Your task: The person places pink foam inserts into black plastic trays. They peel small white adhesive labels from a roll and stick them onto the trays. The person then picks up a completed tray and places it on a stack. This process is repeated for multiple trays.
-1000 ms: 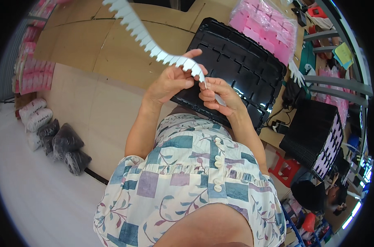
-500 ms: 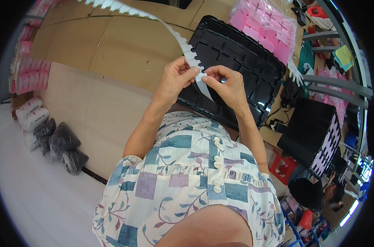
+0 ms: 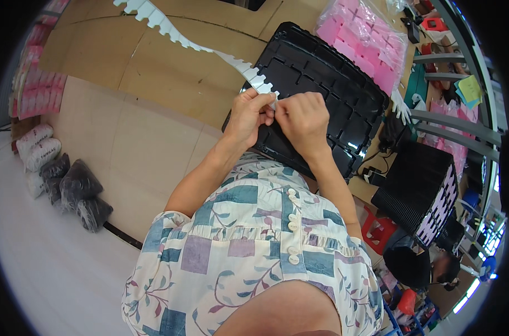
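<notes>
A long white strip with a notched edge (image 3: 176, 35) curves from the far left down to my hands. My left hand (image 3: 247, 116) pinches its near end between thumb and fingers. Close beside it, my right hand (image 3: 303, 120) is closed, knuckles up, its fingertips at the same end of the strip. The right fingers cover the very tip, so its end is hidden. Both hands are over the near left part of a black plastic tray (image 3: 327, 84) with moulded grooves and compartments.
Pink foam pieces in clear plastic (image 3: 363, 42) lie beyond the tray. A white glove (image 3: 400, 105) and a stack of black trays (image 3: 414, 185) are on the right, with a red stool (image 3: 376, 228) below. Wrapped bags (image 3: 81, 187) rest on the floor at left. A person (image 3: 444, 267) is at lower right.
My right hand has turned knuckles up and closed more tightly by the left. The strip's tail that hung below my hands no longer shows. The far part of the strip has shifted down.
</notes>
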{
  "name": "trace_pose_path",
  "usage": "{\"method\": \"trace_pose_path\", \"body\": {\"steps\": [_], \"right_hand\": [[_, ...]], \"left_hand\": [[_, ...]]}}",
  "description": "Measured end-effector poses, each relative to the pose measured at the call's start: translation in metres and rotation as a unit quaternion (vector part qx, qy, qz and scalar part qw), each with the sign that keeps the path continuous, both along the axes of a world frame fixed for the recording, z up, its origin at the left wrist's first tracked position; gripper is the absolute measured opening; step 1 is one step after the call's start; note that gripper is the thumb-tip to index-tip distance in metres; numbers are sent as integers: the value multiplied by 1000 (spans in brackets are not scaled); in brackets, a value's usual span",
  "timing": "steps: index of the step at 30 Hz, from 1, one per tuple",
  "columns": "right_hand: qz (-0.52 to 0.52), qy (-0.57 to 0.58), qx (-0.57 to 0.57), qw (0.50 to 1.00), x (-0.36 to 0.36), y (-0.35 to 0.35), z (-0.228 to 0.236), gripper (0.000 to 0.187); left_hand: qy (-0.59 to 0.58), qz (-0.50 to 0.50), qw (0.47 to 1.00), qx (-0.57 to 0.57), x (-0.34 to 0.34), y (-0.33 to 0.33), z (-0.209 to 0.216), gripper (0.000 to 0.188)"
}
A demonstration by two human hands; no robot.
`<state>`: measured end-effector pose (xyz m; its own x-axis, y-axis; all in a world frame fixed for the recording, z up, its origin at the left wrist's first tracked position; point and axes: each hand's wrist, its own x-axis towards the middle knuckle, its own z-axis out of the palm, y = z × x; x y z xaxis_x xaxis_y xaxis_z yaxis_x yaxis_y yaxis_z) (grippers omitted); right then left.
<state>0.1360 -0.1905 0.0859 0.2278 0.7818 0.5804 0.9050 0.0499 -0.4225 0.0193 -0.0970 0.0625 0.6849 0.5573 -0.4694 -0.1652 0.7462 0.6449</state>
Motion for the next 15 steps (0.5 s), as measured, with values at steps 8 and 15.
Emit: {"method": "trace_pose_path", "body": {"steps": [8,15], "right_hand": [[81,212,-86,970,28,20,10,9],[-43,181,-235,954,150,82,-44,18]], "left_hand": [[18,105,984,145,-2,8,-14,11],[62,3,977,205,-20,20,-35,15]]}}
